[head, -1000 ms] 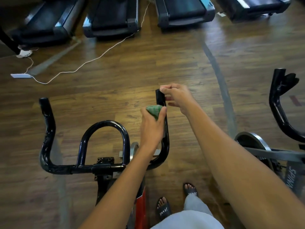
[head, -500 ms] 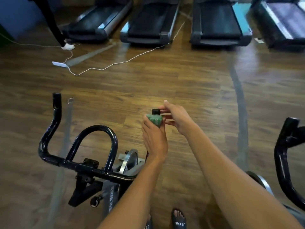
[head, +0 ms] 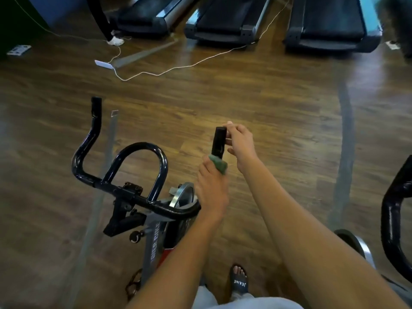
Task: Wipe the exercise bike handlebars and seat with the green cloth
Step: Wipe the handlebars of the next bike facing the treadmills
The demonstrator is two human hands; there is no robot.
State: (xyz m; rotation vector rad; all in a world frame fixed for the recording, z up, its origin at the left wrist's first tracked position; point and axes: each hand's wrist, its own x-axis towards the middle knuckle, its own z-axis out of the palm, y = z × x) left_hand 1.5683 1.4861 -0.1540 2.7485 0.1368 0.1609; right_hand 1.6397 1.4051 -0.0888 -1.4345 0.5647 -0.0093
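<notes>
Handlebars point(head: 124, 192) seen in the lower left and centre of the frame; black tubing, a loop in the middle, two upturned horns. Right horn point(head: 219, 141) stands at centre frame, its square end uppermost.

Cloth point(head: 218, 165), green and bunched small, is held in the left hand point(head: 211, 190) just below the middle of the frame. The left grip is closed round the cloth, and the cloth is pressed against the lower part of the right horn. Whether the cloth wraps fully round the tube cannot be told.

Right hand point(head: 239, 141) is set beside the top of the same horn, thumb and fingers pinching it near the end, evidently to steady it.

Step in hand, as judged: the wiping of the handlebars, at the right horn. The seat is not in view, so it is presumed to lie behind the camera and its state cannot be told. The left horn point(head: 94, 121), at mid-left, and the loop carry no hand or cloth.

Next move, as judged: the cloth is to be drawn along the horn, up to the end where the right hand sits, so that hand will need to be shifted clear. After that the crossbar, loop and left horn remain, then the seat.

Noted besides: treadmills point(head: 225, 21) along the top of the frame, a white cable point(head: 178, 68) across the wooden floor, a second bike's bar point(head: 392, 210) at the right edge.
</notes>
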